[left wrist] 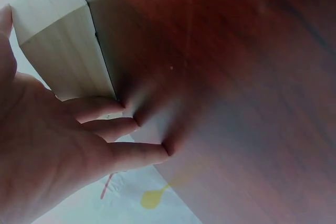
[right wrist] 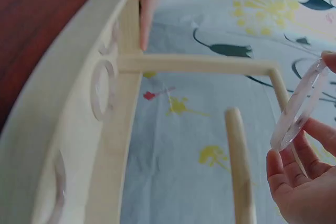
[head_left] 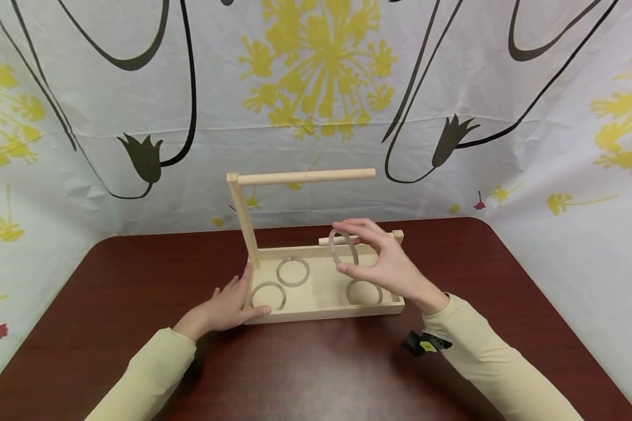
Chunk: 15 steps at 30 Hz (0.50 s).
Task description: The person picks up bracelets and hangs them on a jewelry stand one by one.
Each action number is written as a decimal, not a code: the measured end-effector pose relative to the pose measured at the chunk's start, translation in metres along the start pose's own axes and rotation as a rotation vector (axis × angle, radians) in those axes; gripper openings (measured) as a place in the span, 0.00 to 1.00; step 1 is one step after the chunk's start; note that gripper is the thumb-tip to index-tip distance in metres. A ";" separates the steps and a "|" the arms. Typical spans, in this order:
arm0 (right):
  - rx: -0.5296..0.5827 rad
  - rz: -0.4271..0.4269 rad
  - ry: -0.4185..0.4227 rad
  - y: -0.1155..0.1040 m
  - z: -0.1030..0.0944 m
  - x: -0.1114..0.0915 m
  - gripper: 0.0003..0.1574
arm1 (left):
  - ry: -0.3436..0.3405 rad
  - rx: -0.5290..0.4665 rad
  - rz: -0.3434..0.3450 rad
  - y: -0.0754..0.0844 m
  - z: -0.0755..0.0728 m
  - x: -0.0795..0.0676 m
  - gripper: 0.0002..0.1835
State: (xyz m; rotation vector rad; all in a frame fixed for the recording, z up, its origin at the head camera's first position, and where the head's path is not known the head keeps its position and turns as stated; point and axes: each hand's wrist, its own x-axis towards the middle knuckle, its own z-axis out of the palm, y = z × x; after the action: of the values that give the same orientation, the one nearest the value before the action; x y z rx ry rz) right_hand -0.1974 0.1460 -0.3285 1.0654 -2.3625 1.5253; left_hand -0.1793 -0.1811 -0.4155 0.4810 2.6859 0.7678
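My right hand (head_left: 387, 263) pinches a pale translucent bangle (head_left: 332, 248) between thumb and fingertips. It holds the bangle upright above the right half of a light wooden bangle stand with a tray base (head_left: 321, 316). In the right wrist view, the same bangle (right wrist: 294, 108) hangs tilted near the stand's bars. My left hand (head_left: 226, 307) rests against the tray's left end, thumb over the front rim; in the left wrist view its fingers lie straight and spread. Inside the tray lie a back-left bangle (head_left: 293, 285), a front-left bangle (head_left: 268, 283) and a right bangle (head_left: 348, 292).
A tall post (head_left: 244, 219) at the tray's left carries a long bar (head_left: 305, 176) pointing right, its end free. A lower bar (head_left: 323, 241) points left from a short right post (head_left: 398, 235). The dark red table (head_left: 305, 368) meets a patterned cloth (head_left: 200, 146) behind.
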 end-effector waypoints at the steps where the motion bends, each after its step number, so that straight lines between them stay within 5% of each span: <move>1: 0.009 -0.005 0.012 0.000 -0.004 0.000 0.38 | -0.001 0.001 -0.003 0.001 0.000 -0.001 0.59; 6: 0.087 -0.037 0.072 0.002 -0.022 0.004 0.38 | 0.004 -0.002 0.002 0.003 0.001 -0.002 0.59; 15: 0.132 0.029 0.124 0.001 -0.051 0.010 0.36 | -0.004 -0.010 -0.004 -0.001 0.003 -0.001 0.58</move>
State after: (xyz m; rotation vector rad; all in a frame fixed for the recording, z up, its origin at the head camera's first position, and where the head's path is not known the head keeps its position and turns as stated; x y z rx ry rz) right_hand -0.2184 0.1844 -0.3005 0.9363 -2.2312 1.7251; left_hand -0.1778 -0.1811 -0.4181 0.4738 2.6774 0.7777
